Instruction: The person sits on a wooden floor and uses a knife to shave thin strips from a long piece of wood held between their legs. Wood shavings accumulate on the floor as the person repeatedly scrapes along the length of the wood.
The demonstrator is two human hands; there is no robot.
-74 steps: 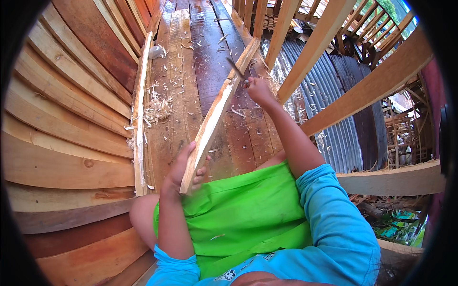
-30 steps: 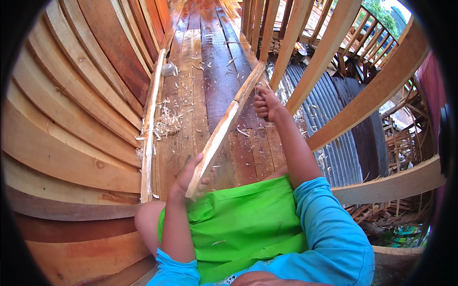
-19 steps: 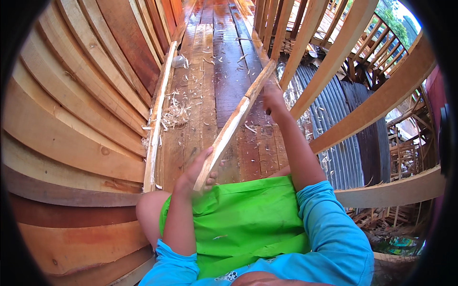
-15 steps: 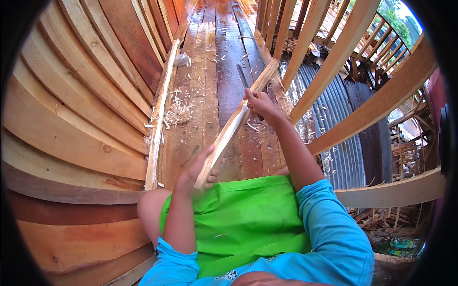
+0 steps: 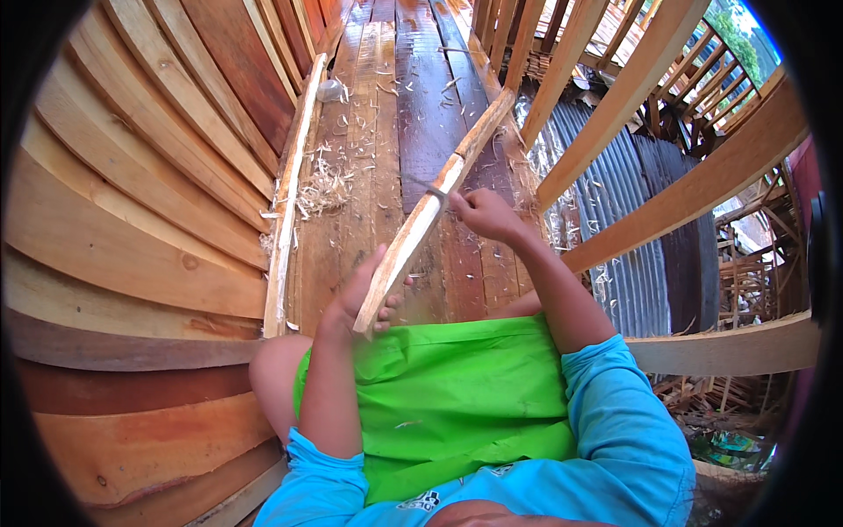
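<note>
A long, pale-faced wooden batten (image 5: 413, 233), slanting from seven to one o'clock, is gripped near its lower end by the left hand (image 5: 354, 290). A knife (image 5: 430, 186) is held in the right hand (image 5: 487, 213), angled across the batten toward ten o'clock.

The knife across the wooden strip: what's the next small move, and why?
Probably a short draw of the knife toward the green cloth, stopping well before the left hand: the right hand holds it across the wooden strip, the left hand grips the strip's near end, and curled shavings lie nearby.
</note>
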